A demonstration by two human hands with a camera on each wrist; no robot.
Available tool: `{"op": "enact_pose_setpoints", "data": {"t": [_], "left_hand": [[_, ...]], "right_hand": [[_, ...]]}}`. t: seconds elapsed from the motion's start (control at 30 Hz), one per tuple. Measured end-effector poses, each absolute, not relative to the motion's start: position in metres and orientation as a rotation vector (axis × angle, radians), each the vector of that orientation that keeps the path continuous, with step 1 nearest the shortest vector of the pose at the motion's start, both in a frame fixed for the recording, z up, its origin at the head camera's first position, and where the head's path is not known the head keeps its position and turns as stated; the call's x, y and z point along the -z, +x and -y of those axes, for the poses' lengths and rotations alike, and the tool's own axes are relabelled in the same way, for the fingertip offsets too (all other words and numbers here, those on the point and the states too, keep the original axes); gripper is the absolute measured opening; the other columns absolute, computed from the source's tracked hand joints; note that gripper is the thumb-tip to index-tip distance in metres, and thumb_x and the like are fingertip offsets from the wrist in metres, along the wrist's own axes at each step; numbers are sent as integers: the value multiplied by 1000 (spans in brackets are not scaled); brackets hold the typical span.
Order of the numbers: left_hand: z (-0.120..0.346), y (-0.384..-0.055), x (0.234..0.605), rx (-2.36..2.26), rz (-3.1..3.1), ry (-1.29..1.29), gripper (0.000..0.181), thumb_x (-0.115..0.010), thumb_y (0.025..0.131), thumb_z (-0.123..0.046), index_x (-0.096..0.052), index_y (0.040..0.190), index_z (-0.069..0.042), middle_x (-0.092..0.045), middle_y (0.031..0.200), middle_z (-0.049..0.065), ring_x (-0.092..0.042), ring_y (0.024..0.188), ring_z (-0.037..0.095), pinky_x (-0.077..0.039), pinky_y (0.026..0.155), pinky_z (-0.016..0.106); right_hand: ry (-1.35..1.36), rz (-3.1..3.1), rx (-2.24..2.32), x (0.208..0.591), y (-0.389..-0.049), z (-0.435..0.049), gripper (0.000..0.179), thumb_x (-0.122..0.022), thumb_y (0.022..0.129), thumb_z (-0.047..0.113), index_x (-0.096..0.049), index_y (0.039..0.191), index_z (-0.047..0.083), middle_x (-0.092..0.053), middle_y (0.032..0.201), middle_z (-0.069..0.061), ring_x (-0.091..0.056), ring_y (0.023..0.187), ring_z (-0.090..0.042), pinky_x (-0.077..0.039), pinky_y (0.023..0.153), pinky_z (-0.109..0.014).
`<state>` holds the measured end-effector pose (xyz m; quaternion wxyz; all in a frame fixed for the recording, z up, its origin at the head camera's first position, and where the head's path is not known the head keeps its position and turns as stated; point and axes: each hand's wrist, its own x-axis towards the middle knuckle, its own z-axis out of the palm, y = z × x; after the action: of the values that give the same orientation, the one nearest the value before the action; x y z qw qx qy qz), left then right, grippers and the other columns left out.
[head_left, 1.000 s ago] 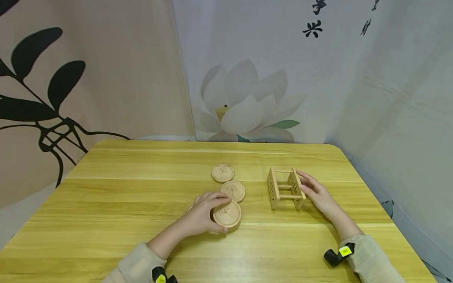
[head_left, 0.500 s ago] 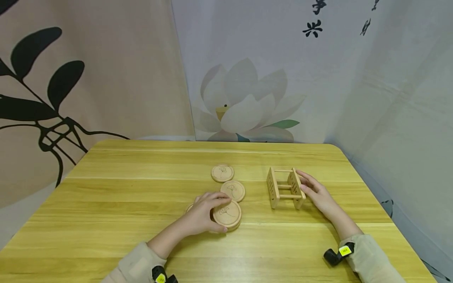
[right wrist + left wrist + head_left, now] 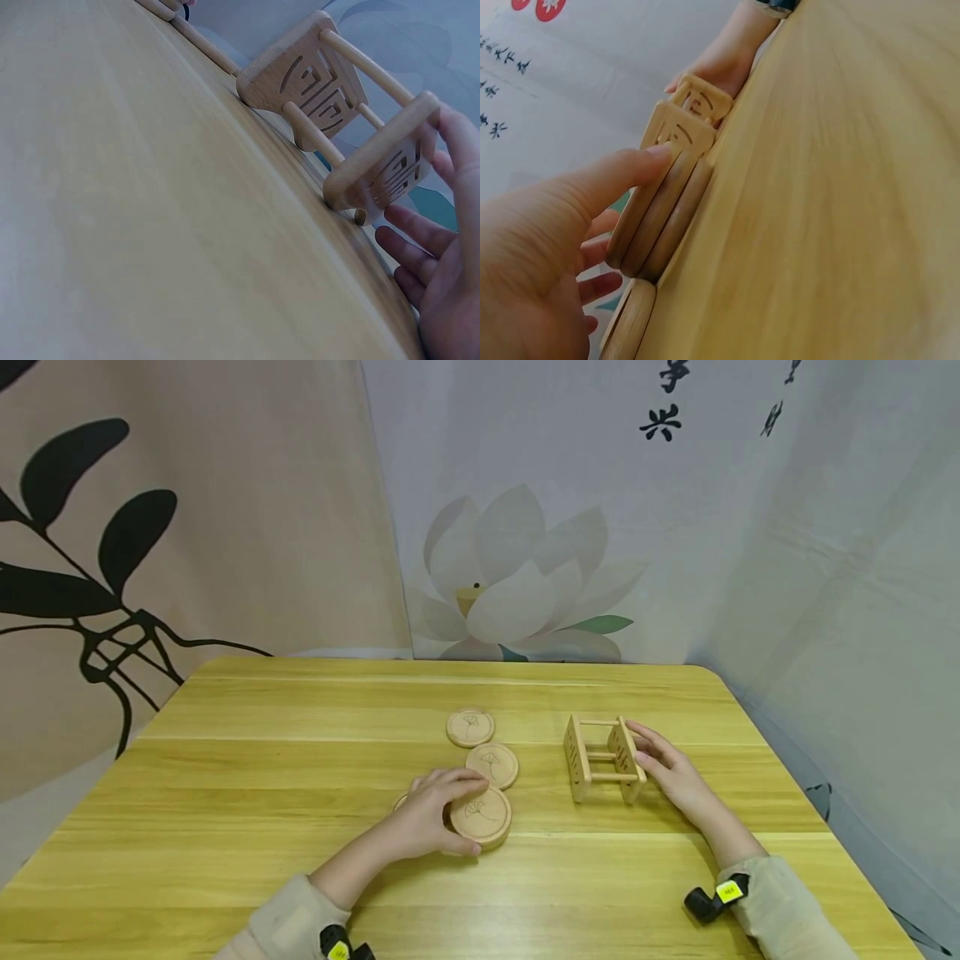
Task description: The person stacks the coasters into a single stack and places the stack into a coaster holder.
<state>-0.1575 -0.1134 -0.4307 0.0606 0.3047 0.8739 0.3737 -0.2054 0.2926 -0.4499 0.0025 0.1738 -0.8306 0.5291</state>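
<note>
A small stack of round wooden coasters (image 3: 482, 817), the top one engraved with a ginkgo leaf, lies mid-table. My left hand (image 3: 426, 817) grips its rim, thumb on the near side and fingers round the far side. In the left wrist view the thumb lies along the edges of the stacked coasters (image 3: 660, 214). To the right stands a wooden coaster holder (image 3: 577, 762) with two slotted side panels joined by dowels, and nothing in it. My right hand (image 3: 678, 777) touches its right panel (image 3: 397, 161) with extended fingers; the lower fingers are spread beside it.
Two more coasters lie flat behind the stack, one close by (image 3: 492, 766) and one farther back (image 3: 470, 727). Another coaster (image 3: 401, 802) shows partly from behind my left hand. A printed curtain (image 3: 525, 527) hangs beyond the table's (image 3: 285, 760) back edge.
</note>
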Motion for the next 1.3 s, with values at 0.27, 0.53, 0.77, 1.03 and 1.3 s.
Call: {"op": "enact_pose_setpoints", "data": {"t": [0.27, 0.53, 0.77, 1.03, 1.3], "left_hand": [[127, -157, 429, -1152, -2694, 899, 90, -88, 62, -40, -51, 139, -14, -45, 143, 2, -33, 132, 29, -16, 104, 55], [145, -155, 431, -1181, -2727, 862, 89, -88, 62, -38, -51, 139, -13, -44, 143, 8, -32, 133, 34, -14, 104, 61], [157, -154, 433, -1168, -2748, 844, 92, -87, 62, -44, -50, 140, -13, -43, 144, 11, -32, 132, 36, -14, 104, 63], [169, -154, 438, -1153, -2751, 804, 93, -86, 61, -45, -50, 140, -14, -44, 143, 9, -34, 131, 37, -13, 103, 65], [179, -155, 441, -1140, -2735, 787, 93, -85, 62, -49, -51, 139, -12, -46, 142, 10, -34, 131, 39, -15, 101, 63]], "right_hand": [[537, 2587, -1684, 451, -206, -292, 49, -45, 103, 18, -34, 150, 14, -48, 133, -24, -52, 110, -5, -42, 87, -19], [551, 2600, -1668, 452, -207, -293, 50, -44, 103, 18, -31, 151, 13, -47, 134, -25, -50, 110, -5, -41, 88, -20], [533, 2621, -1662, 451, -205, -295, 50, -45, 103, 21, -31, 151, 15, -47, 135, -23, -51, 110, -4, -42, 88, -21], [542, 2608, -1683, 450, -205, -294, 50, -45, 103, 21, -31, 151, 14, -46, 135, -24, -51, 111, -4, -41, 88, -19], [538, 2597, -1679, 449, -205, -292, 50, -45, 103, 16, -31, 151, 11, -47, 135, -25, -50, 111, -4, -40, 89, -18]]}}
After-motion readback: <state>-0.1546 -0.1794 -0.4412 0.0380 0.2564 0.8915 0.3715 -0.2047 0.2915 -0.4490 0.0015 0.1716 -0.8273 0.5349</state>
